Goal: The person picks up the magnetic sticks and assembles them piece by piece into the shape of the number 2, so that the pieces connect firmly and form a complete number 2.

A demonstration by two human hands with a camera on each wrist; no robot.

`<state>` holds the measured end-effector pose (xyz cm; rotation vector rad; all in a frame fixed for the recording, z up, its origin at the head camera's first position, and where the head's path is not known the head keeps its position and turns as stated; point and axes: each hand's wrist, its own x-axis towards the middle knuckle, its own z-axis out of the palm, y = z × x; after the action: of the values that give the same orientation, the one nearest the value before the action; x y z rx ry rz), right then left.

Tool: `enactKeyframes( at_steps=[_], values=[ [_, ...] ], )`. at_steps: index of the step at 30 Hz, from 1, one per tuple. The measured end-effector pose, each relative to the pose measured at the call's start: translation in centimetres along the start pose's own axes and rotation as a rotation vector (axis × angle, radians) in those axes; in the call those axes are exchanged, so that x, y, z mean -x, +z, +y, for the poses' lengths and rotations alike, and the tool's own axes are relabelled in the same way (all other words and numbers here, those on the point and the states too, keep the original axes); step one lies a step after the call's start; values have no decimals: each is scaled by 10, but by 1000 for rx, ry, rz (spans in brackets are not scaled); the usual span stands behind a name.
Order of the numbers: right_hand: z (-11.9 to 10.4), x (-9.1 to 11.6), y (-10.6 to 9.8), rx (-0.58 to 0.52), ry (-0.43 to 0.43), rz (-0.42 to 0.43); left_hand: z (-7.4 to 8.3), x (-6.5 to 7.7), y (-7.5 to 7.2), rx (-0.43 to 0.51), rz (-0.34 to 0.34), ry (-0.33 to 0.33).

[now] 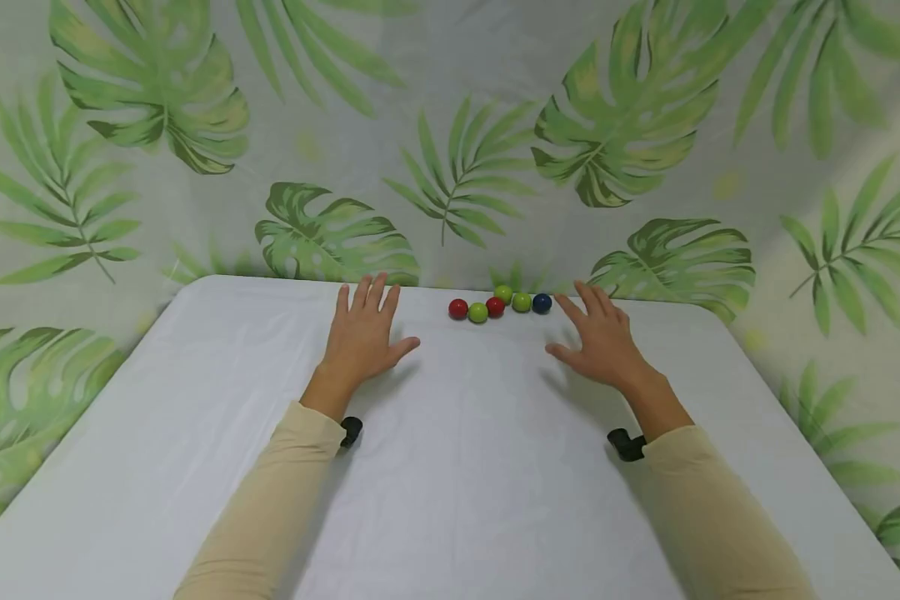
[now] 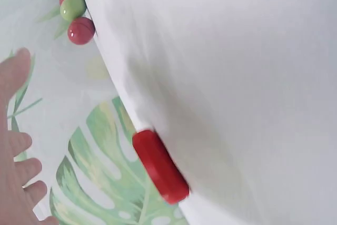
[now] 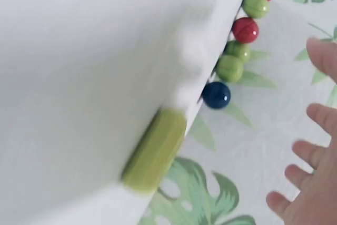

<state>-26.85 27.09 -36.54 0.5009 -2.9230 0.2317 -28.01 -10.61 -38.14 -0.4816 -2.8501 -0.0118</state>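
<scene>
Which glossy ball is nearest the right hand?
The dark blue glossy ball, rightmost in the head view; two red balls and three green balls sit farther from the right hand.

room before balls, leafy backdrop behind
</scene>
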Motion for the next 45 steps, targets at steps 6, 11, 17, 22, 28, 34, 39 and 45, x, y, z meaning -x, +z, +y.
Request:
enactKeyframes(
  at_steps=[6, 11, 17, 22, 28, 34, 39, 45],
  values=[
    [22, 28, -17, -38, -142, 82, -30, 16, -9, 50, 112, 99],
    [47, 50, -22, -76, -177, 158, -61, 34, -14, 113, 137, 90],
    [66, 66, -20, -91, -150, 157, -79, 44, -14, 138, 124, 87],
    [70, 70, -19, -102, -128, 156, -81, 46, -14, 159, 133, 92],
    [70, 70, -18, -126, -114, 132, -81, 48, -10, 181, 111, 83],
    [68, 70, -12, -140, -117, 108, -80, 50, -6, 193, 130, 83],
    [66, 68, -11, -152, -118, 91, -78, 47, -2, 215, 109, 70],
    [62, 64, -9, -165, -118, 55, -71, 43, 1, 258, 91, 52]
  ],
)
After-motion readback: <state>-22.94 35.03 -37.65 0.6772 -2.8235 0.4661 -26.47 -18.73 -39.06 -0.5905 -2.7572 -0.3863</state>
